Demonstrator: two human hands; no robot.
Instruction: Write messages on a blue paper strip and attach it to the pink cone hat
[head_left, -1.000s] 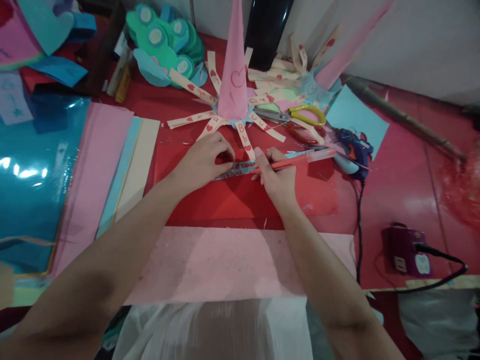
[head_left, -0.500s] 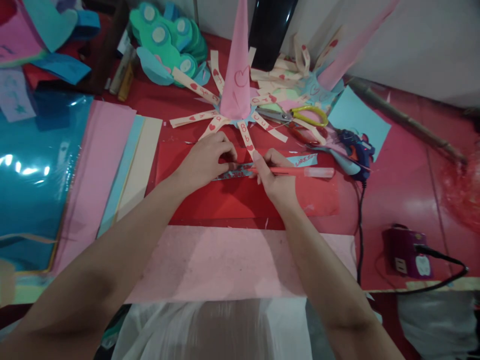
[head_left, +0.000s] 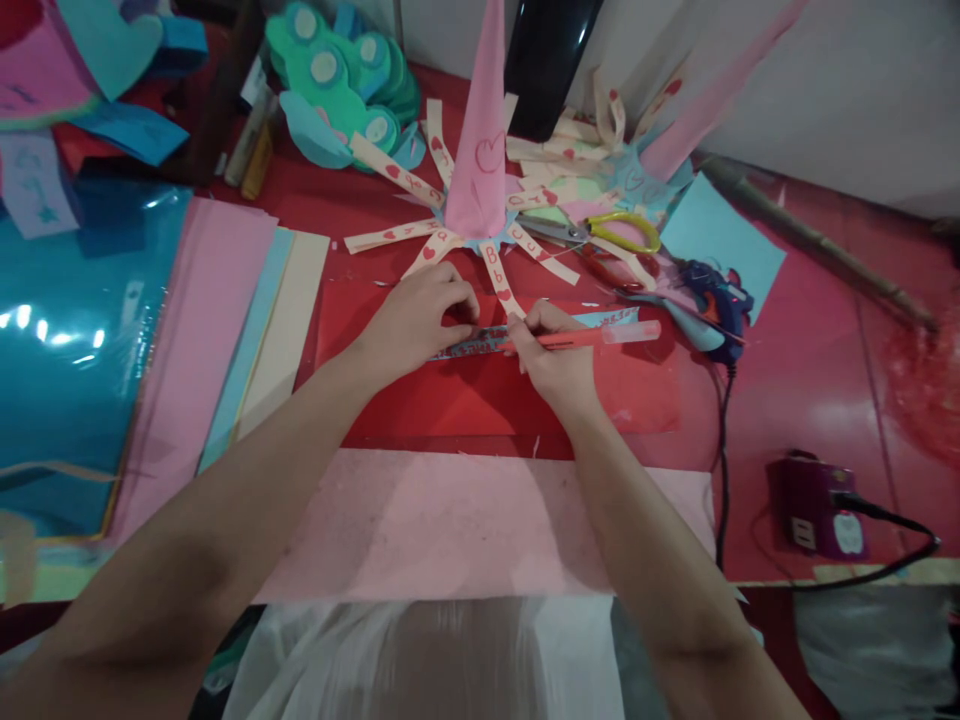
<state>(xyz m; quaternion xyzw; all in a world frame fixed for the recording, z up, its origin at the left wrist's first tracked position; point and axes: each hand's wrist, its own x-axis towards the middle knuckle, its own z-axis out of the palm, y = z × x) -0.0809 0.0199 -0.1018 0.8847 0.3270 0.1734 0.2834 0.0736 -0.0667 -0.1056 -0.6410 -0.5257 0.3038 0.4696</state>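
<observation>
From the far left of my feed, the blue pack [head_left: 64,385] and pink paper [head_left: 187,370] lie on the bench [head_left: 795,380]. Next comes the left hand [head_left: 420,318], fingers curled at the left part of the blue strip [head_left: 484,342] — I can't tell whether they pinch it or only press it. The strip lies on the red sheet [head_left: 442,400], on the near side of the cone [head_left: 480,165], and bears red marks. The right hand [head_left: 559,365] has its fingers closed round the pen [head_left: 574,340], writing end towards the strip's middle. I judge the step in hand to be marking the strip — so the next move calls for a steady left hold and short, light strokes. Further right lie the scissors [head_left: 630,232] and glue gun [head_left: 716,305].
</observation>
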